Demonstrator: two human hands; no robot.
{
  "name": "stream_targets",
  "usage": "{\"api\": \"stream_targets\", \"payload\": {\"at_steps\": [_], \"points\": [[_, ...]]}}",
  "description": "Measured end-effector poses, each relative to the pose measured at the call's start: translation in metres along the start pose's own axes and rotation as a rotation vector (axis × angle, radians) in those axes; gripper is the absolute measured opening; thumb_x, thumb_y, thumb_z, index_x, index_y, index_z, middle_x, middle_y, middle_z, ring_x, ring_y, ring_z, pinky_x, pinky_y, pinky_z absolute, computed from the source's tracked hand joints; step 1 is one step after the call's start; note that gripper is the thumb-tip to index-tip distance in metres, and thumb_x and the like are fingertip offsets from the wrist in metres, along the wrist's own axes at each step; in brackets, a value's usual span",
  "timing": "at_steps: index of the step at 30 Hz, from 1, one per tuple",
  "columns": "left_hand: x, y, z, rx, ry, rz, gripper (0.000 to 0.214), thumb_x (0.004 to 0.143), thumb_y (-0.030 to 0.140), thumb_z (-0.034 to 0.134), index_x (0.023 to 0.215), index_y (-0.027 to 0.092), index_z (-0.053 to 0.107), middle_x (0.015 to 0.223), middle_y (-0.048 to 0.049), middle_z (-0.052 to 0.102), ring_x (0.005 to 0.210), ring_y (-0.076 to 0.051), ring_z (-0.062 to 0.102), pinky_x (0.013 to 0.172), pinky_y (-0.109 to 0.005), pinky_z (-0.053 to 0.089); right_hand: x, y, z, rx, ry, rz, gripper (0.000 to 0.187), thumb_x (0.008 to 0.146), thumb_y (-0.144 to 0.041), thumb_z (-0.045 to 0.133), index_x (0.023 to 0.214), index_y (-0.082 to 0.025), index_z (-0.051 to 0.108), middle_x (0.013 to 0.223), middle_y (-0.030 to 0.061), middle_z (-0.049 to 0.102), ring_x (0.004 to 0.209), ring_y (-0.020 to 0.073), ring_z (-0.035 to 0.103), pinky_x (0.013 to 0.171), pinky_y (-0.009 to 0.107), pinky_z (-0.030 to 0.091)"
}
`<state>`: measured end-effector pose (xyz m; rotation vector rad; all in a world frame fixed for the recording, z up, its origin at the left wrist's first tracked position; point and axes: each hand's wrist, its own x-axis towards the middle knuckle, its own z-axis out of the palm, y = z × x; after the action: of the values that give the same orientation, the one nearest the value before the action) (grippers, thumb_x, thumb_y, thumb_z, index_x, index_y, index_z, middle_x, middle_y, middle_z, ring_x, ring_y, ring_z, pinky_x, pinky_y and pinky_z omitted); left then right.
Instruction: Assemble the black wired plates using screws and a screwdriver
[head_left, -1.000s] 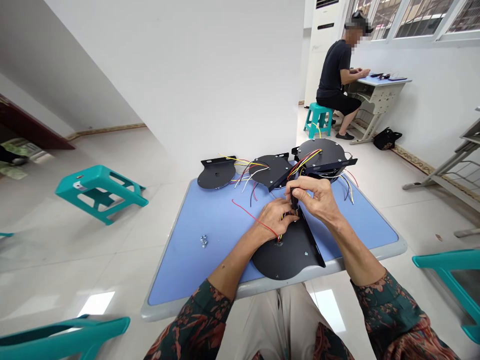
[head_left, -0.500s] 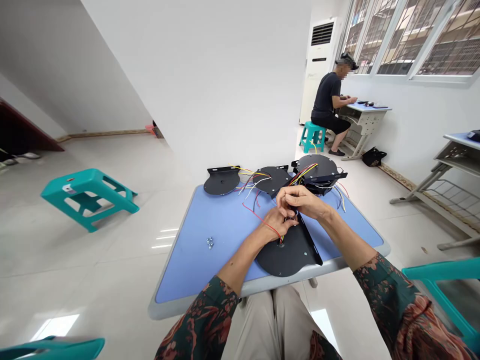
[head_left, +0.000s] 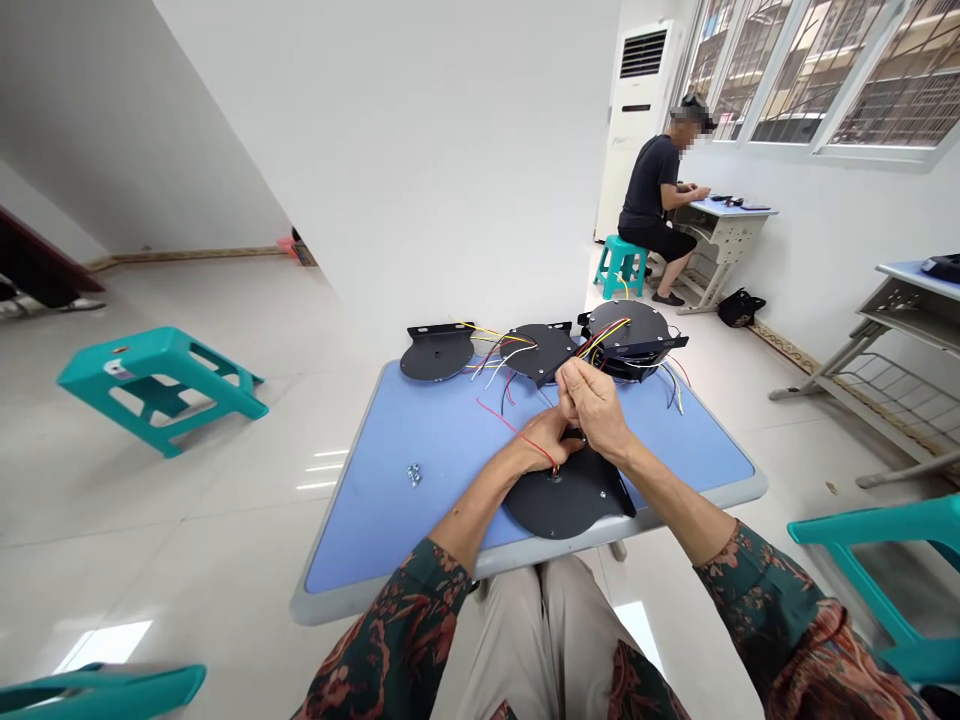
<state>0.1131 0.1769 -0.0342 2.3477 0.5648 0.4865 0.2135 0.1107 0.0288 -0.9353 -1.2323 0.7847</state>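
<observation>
Left hand [head_left: 540, 442] and right hand [head_left: 596, 410] closed together over a black metal disc [head_left: 562, 507]; anything held by the curled fingers [head_left: 570, 381] is hidden; red wire [head_left: 501, 421] runs beneath the left palm

I note a co-worker [head_left: 649, 180] seated on a teal plastic stool [head_left: 626, 265] at a grey metal desk [head_left: 724, 240], beneath barred windows [head_left: 814, 85]. A floor-standing air conditioner [head_left: 637, 90] stands behind; a black bag [head_left: 740, 308] lies on the floor; a second teal stool [head_left: 157, 380] stands to my left.
</observation>
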Motion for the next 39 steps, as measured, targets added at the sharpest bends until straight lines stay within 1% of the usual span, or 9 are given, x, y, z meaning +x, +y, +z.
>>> {"api": "stream_targets", "payload": {"at_steps": [4, 7, 15, 22, 27, 30, 33, 36, 39], "points": [[0.003, -0.001, 0.001, -0.064, 0.023, 0.061, 0.039, 0.071, 0.008, 0.062, 0.11, 0.014, 0.065, 0.101, -0.0061, 0.072, 0.089, -0.024, 0.065, 0.082, -0.034, 0.053, -0.012, 0.005, 0.012, -0.119, 0.321, -0.148, 0.044, 0.099, -0.055, 0.047, 0.07, -0.022, 0.044, 0.053, -0.0082, 0.038, 0.046, 0.0077, 0.032, 0.047, 0.023, 0.031], [0.004, -0.002, -0.001, -0.055, 0.037, 0.061, 0.041, 0.068, 0.005, 0.062, 0.108, 0.014, 0.066, 0.098, -0.005, 0.07, 0.086, -0.022, 0.063, 0.079, -0.032, 0.052, -0.014, 0.01, 0.016, -0.173, 0.432, -0.19, 0.045, 0.1, -0.057, 0.044, 0.071, -0.023, 0.045, 0.056, -0.007, 0.04, 0.05, 0.0088, 0.036, 0.051, 0.023, 0.034], [0.004, -0.005, 0.0, -0.046, 0.072, 0.061, 0.014, 0.071, 0.012, 0.068, 0.084, 0.016, 0.065, 0.085, -0.002, 0.063, 0.078, -0.017, 0.058, 0.076, -0.031, 0.048, -0.005, 0.002, -0.012, 0.15, 0.297, 0.029, 0.048, 0.088, -0.069, 0.054, 0.074, -0.025, 0.042, 0.047, -0.0124, 0.027, 0.04, 0.0063, 0.017, 0.038, 0.021, 0.015], [0.002, -0.01, -0.002, -0.2, 0.145, 0.075, 0.012, 0.085, 0.018, 0.059, 0.094, 0.015, 0.068, 0.089, -0.0038, 0.065, 0.078, -0.017, 0.059, 0.076, -0.029, 0.049, -0.019, -0.005, -0.024, 0.128, -0.012, 0.029, 0.032, 0.086, -0.051, 0.067, 0.083, -0.02, 0.056, 0.054, -0.0094, 0.036, 0.047, 0.0078, 0.031, 0.046, 0.022, 0.029], [-0.007, -0.012, -0.013, -0.206, 0.379, -0.084, 0.021, 0.092, 0.021, 0.048, 0.101, 0.015, 0.066, 0.116, -0.0087, 0.065, 0.086, -0.015, 0.064, 0.082, -0.029, 0.054, -0.027, -0.037, -0.044, 0.112, 0.201, -0.049, 0.021, 0.084, -0.04, 0.065, 0.086, -0.023, 0.054, 0.053, -0.0122, 0.025, 0.045, 0.0079, 0.02, 0.045, 0.022, 0.019], [-0.019, -0.014, -0.019, -0.151, 0.365, -0.234, 0.022, 0.088, 0.018, 0.051, 0.101, 0.015, 0.067, 0.097, -0.0048, 0.07, 0.075, -0.014, 0.064, 0.079, -0.031, 0.055, -0.047, -0.056, -0.054, -0.279, 0.247, -0.004, 0.017, 0.088, -0.039, 0.059, 0.083, -0.023, 0.055, 0.053, -0.0091, 0.036, 0.047, 0.0098, 0.03, 0.049, 0.024, 0.023], [-0.041, -0.01, -0.019, -0.122, 0.345, -0.283, 0.022, 0.084, 0.014, 0.052, 0.097, 0.016, 0.07, 0.086, -0.0031, 0.072, 0.079, -0.017, 0.067, 0.084, -0.034, 0.055, -0.079, -0.055, -0.052, -0.867, 0.021, 0.179, 0.02, 0.089, -0.039, 0.057, 0.085, -0.021, 0.064, 0.057, -0.0028, 0.054, 0.056, 0.0152, 0.05, 0.058, 0.027, 0.031], [-0.07, -0.002, -0.015, -0.056, 0.353, -0.252, 0.027, 0.086, 0.013, 0.053, 0.106, 0.018, 0.07, 0.109, -0.0069, 0.074, 0.105, -0.021, 0.067, 0.101, -0.039, 0.05, -0.109, -0.039, -0.045, -1.185, -0.175, 0.3, 0.031, 0.094, -0.04, 0.053, 0.116, -0.022, 0.064, 0.067, 0.0008, 0.067, 0.068, 0.0209, 0.063, 0.061, 0.028, 0.032], [-0.095, 0.004, -0.009, 0.018, 0.325, -0.188, 0.034, 0.087, 0.015, 0.056, 0.119, 0.019, 0.068, 0.134, -0.0106, 0.066, 0.128, -0.024, 0.058, 0.114, -0.043, 0.042, -0.124, -0.026, -0.041, -1.284, -0.17, 0.35, 0.042, 0.098, -0.029, 0.045, 0.139, -0.018, 0.049, 0.078, 0.0034, 0.073, 0.076, 0.0229, 0.068, 0.063, 0.029, 0.034]]}}
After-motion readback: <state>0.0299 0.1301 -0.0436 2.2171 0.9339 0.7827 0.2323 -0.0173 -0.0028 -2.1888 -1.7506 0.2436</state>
